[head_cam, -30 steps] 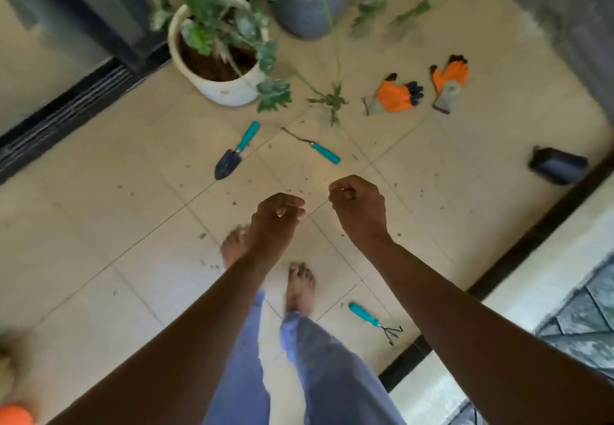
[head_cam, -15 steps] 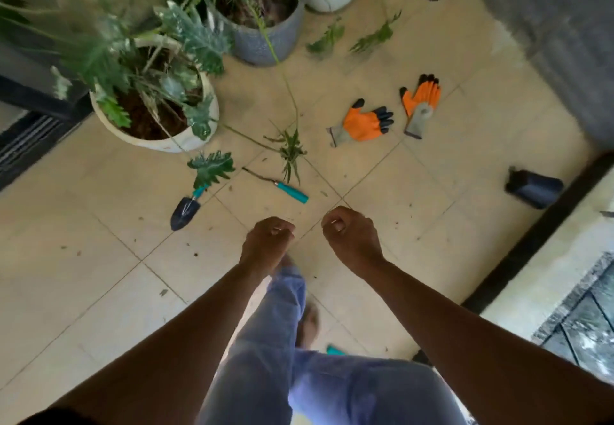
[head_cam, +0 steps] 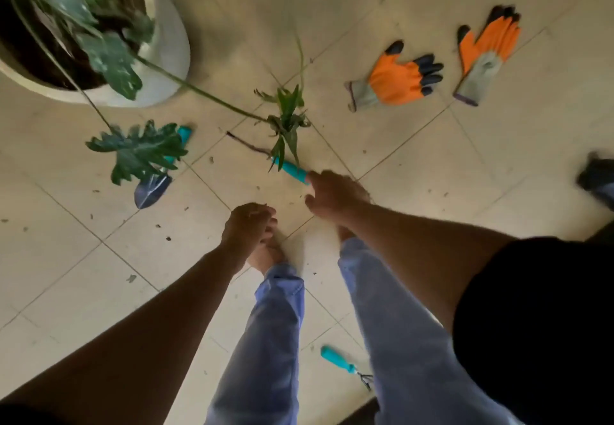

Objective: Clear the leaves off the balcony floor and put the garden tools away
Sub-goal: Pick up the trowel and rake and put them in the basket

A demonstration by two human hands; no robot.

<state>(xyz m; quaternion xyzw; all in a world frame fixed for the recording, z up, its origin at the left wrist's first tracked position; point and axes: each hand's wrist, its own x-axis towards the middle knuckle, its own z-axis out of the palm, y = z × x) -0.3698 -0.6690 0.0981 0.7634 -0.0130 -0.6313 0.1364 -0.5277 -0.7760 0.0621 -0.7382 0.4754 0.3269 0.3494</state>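
Right hand (head_cam: 335, 195) lowered to weeder (head_cam: 290, 169) handle, fingers spread; shaft points upper-left; left hand (head_cam: 247, 227) curled.

A home balcony used for potted gardening: pale beige floor tiles (head_cam: 415, 165) flecked with soil crumbs, a large white planter (head_cam: 166, 59) at ten o'clock, orange work gloves (head_cam: 398, 80) at one o'clock, and a teal-handled trowel (head_cam: 154, 185) lying at nine o'clock.
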